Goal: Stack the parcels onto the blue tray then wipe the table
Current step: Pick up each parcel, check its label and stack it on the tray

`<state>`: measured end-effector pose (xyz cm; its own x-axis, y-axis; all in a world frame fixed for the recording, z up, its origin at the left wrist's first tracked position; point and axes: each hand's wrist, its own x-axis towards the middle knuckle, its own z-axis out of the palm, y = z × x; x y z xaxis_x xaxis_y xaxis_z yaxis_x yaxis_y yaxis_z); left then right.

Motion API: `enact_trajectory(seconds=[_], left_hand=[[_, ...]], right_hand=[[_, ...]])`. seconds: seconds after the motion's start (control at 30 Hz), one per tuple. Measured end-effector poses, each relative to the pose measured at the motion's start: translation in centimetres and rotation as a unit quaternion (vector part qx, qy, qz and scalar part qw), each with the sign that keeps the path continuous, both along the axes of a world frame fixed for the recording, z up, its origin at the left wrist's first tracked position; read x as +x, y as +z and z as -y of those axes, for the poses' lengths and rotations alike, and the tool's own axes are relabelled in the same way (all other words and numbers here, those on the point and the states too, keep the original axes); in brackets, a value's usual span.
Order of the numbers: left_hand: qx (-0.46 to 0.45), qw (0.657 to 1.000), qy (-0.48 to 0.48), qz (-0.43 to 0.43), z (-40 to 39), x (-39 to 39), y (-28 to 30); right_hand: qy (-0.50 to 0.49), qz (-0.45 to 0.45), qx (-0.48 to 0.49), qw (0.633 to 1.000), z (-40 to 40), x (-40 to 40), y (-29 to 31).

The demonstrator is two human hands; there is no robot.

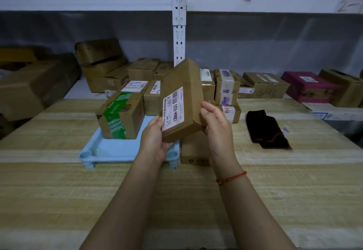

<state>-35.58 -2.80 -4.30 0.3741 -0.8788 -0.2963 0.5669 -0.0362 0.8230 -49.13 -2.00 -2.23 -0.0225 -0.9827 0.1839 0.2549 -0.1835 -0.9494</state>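
Observation:
A flat brown parcel (181, 100) with a white label hangs tilted in the air above the blue tray (110, 149). My left hand (155, 139) grips its lower left corner and my right hand (216, 124) grips its right edge. A parcel with green tape (119, 114) stands on the tray's far left part. Behind it on the tray are two more labelled parcels (152, 97). A small brown parcel (193, 151) lies on the wooden table (59, 190) right of the tray, partly hidden by my right wrist. A dark cloth (267, 129) lies folded on the table to the right.
More parcels (227, 88) stand at the table's back behind the held one. White metal shelving (178, 23) behind the table holds many cardboard boxes, among them a magenta box (308, 86) at the right.

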Motion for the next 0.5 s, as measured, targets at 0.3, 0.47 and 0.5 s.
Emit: enact_trajectory(seconds=[0.3, 0.47, 0.5], left_hand=[[0.005, 0.978, 0.119, 0.169, 0.0, 0.5, 2.2], [-0.02, 0.971, 0.139, 0.196, -0.3, 1.2, 3.9], [-0.022, 0.968, 0.145, 0.202, -0.4, 1.4, 4.2]], right_hand=[[0.02, -0.092, 0.056, 0.994, 0.6, 0.9, -0.4], [0.033, -0.062, 0.081, 0.994, 1.0, 2.0, 0.5], [0.03, -0.063, 0.081, 0.994, 1.2, 2.2, 0.7]])
